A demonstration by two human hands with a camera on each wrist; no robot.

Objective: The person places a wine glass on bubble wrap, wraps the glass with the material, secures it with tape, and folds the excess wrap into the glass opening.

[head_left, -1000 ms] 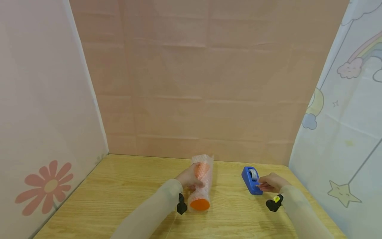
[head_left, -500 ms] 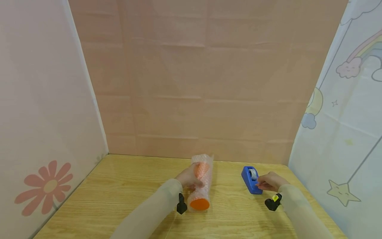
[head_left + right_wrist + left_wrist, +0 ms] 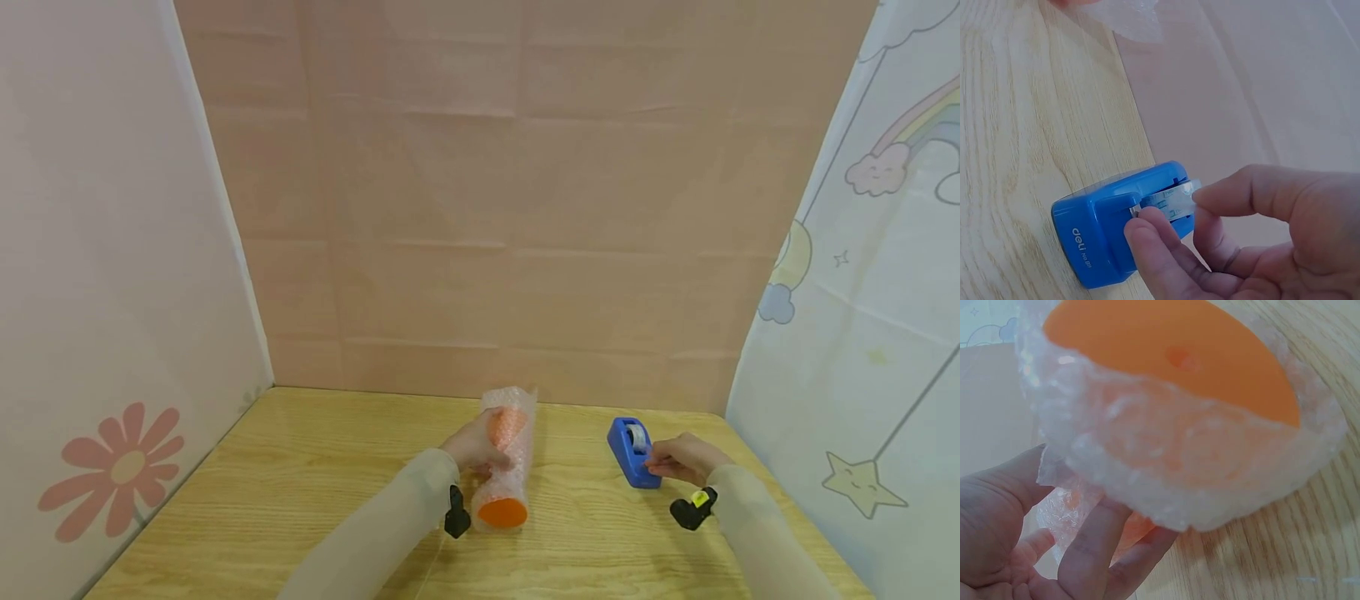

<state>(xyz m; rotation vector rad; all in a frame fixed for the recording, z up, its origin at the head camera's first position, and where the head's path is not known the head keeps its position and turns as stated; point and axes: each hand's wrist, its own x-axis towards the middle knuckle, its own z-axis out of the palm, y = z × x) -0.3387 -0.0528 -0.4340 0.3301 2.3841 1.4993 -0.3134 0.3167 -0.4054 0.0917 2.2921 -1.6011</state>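
An orange object with a round flat end, wrapped in clear bubble wrap (image 3: 517,479), lies on the table near the middle. My left hand (image 3: 477,442) grips it from its left side. Close up in the left wrist view, the orange end (image 3: 1210,356) shows past the wrap's edge, and the fingers (image 3: 1094,540) curl against the wrap below. To the right stands a blue tape dispenser (image 3: 627,458) with a roll of clear tape in it. My right hand (image 3: 686,458) is at its front, and its fingertips pinch the free end of the tape (image 3: 1179,199) by the cutter.
The wooden table (image 3: 337,500) meets a pink-brown cloth backdrop (image 3: 487,250) close behind the wrapped object and the dispenser. Printed cloth walls (image 3: 847,375) bound the left and right sides. Bare tabletop shows between the bubble wrap and the dispenser.
The right hand's fingers have closed together at the dispenser's front and shifted slightly. The left hand and the wrapped object have stayed in place.
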